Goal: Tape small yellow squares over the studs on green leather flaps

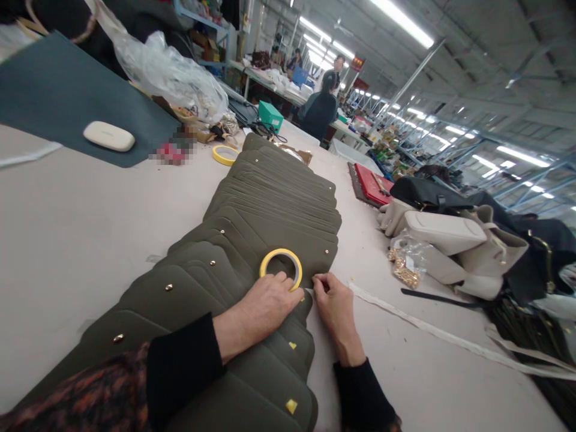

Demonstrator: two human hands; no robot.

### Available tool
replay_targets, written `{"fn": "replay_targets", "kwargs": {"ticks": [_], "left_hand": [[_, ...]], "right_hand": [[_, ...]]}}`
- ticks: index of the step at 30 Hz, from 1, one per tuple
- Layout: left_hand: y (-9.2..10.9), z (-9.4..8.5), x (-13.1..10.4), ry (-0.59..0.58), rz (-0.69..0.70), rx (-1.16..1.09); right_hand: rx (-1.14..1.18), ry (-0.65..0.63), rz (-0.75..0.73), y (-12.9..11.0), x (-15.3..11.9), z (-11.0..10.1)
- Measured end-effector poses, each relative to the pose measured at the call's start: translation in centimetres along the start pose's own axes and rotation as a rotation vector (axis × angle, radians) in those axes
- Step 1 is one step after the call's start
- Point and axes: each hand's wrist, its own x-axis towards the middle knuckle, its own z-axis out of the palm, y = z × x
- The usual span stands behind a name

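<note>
My left hand point(263, 309) is closed on a roll of yellow tape point(279, 252), which stands tilted over the olive-green panels point(270, 204). These panels lie overlapped in a long fanned row, with small metal studs near their corners. Close by on the right, my right hand point(335, 303) pinches at the edge of one panel; whatever is between its fingertips is too small to make out. Bits of yellow tape point(291, 407) stick to the right corners of the nearer panels.
Another yellow tape roll point(225, 155) lies beyond the panels. A white case point(108, 136) rests on a dark sheet point(67, 102) at left. Cream bags point(443, 231), a packet of gold hardware point(407, 267) and a pale strip point(418, 324) are on the right. People work farther back.
</note>
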Motion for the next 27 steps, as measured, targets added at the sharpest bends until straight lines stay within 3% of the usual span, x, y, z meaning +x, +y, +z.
{"fn": "replay_targets", "kwargs": {"ticks": [4, 8, 10, 12, 14, 17, 20, 23, 27], "left_hand": [[0.0, 0.1, -0.1, -0.003, -0.007, -0.006], [0.0, -0.1, -0.1, -0.004, -0.014, -0.012], [0.0, -0.1, -0.1, -0.002, -0.016, -0.013], [0.0, -0.2, -0.1, -0.001, -0.015, -0.015], [0.0, -0.1, -0.1, 0.0, -0.013, -0.011], [0.0, 0.1, -0.1, 0.007, -0.012, -0.006], [-0.2, 0.3, -0.1, 0.021, -0.003, -0.007], [-0.5, 0.3, 0.0, 0.07, 0.012, -0.01], [-1.0, 0.2, 0.4, 0.125, -0.066, -0.002]], "right_hand": [[-0.008, 0.024, 0.082, 0.5, 0.4, 0.4], [0.173, -0.05, 0.281, 1.5, 0.7, -0.1], [0.245, -0.047, 0.303, 1.8, 0.4, -0.7], [0.187, 0.053, 0.183, 1.9, -0.1, -1.5], [0.031, 0.115, -0.059, 1.8, -0.6, -2.0], [-0.186, 0.016, -0.406, 1.5, -0.9, -1.9], [-0.328, -0.06, -0.509, 1.4, -0.4, -1.1], [-0.346, -0.103, -0.413, 1.3, 0.4, -0.5], [-0.228, -0.204, -0.116, 0.7, 1.5, -0.8]]}}
